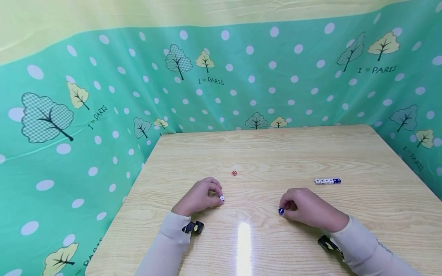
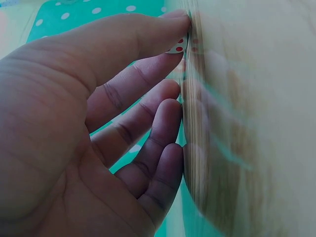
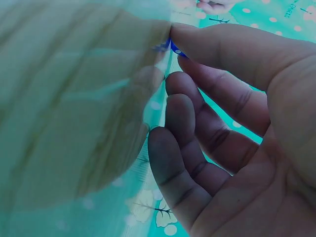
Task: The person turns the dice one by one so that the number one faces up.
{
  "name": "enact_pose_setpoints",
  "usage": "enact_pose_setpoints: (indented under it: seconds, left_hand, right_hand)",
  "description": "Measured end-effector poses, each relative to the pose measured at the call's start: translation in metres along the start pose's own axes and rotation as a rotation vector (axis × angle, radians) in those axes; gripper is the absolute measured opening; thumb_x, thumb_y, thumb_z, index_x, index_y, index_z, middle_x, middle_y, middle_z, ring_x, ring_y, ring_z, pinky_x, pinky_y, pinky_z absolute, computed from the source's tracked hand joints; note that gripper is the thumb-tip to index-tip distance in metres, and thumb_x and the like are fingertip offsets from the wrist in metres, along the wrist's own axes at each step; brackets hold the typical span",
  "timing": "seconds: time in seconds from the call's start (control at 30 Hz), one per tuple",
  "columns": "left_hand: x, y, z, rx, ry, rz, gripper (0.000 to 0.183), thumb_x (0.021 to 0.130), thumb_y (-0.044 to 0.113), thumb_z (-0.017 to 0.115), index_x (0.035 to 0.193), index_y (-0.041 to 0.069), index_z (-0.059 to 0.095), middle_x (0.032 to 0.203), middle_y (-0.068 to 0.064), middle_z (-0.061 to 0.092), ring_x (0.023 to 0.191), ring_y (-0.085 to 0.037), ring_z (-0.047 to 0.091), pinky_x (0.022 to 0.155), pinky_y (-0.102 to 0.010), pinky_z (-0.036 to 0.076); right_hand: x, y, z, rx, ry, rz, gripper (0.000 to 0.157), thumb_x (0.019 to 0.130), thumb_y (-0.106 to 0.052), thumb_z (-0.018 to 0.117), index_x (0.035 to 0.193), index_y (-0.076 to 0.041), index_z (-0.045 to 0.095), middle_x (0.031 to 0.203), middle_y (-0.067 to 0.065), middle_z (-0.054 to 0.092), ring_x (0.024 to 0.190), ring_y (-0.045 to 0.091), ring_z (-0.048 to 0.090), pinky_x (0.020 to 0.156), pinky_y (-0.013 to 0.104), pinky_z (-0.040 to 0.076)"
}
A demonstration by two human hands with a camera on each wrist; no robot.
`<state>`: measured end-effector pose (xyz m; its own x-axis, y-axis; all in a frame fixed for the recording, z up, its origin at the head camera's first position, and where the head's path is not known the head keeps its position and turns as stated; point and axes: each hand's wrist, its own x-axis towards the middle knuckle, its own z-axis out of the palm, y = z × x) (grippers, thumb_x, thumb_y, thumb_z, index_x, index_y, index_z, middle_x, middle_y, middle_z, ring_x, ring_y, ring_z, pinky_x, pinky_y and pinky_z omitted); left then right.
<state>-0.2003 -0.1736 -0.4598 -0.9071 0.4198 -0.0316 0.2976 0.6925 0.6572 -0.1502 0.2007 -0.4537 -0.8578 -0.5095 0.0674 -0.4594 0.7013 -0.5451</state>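
My left hand (image 1: 202,196) pinches a white die (image 1: 222,198) between thumb and index finger, low at the tabletop. In the left wrist view, red pips show on this white die (image 2: 178,46), and the other fingertips rest along the table surface. To the right, my right hand (image 1: 309,209) holds a blue die (image 1: 281,211) by thumb and index finger. Only a corner of the blue die (image 3: 177,49) peeks out in the right wrist view. Beyond the left hand a red die (image 1: 235,173) lies alone on the table.
A straight row of dice (image 1: 327,181), several white with blue at its right end, lies past the right hand. The wooden table (image 1: 266,149) reaches back to a green dotted curtain (image 1: 262,76) that hangs around it. Light glares on the table (image 1: 244,245) between the forearms.
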Motion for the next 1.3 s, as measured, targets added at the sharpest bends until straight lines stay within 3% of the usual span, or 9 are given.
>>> enact_pose_setpoints:
  seconds: [0.37, 0.73, 1.3]
  left_hand:
    - [0.001, -0.001, 0.001, 0.006, -0.004, -0.014, 0.016, 0.083, 0.026, 0.089, 0.078, 0.029, 0.074, 0.114, 0.013, 0.061, 0.110, -0.015, 0.057, 0.100, -0.041, 0.047]
    - [0.000, 0.000, -0.001, 0.004, -0.007, -0.010, 0.015, 0.084, 0.025, 0.088, 0.080, 0.028, 0.074, 0.115, 0.012, 0.061, 0.110, -0.017, 0.057, 0.099, -0.042, 0.048]
    - [-0.001, 0.001, 0.000, 0.015, 0.009, 0.023, 0.016, 0.084, 0.025, 0.088, 0.079, 0.027, 0.074, 0.113, 0.012, 0.061, 0.109, -0.015, 0.057, 0.098, -0.041, 0.048]
  right_hand:
    - [-0.002, -0.005, 0.001, -0.026, -0.012, 0.011, 0.021, 0.082, -0.017, 0.086, 0.099, -0.023, 0.076, 0.090, -0.017, 0.065, 0.080, 0.001, 0.057, 0.072, 0.023, 0.053]
    - [-0.004, -0.014, 0.001, -0.162, 0.021, -0.129, 0.020, 0.083, -0.014, 0.085, 0.098, -0.025, 0.079, 0.094, -0.017, 0.064, 0.082, -0.001, 0.059, 0.074, 0.025, 0.055]
    - [-0.005, -0.012, -0.002, -0.153, 0.027, -0.113, 0.019, 0.084, -0.017, 0.086, 0.096, -0.028, 0.076, 0.095, -0.020, 0.067, 0.088, -0.001, 0.063, 0.079, 0.028, 0.057]
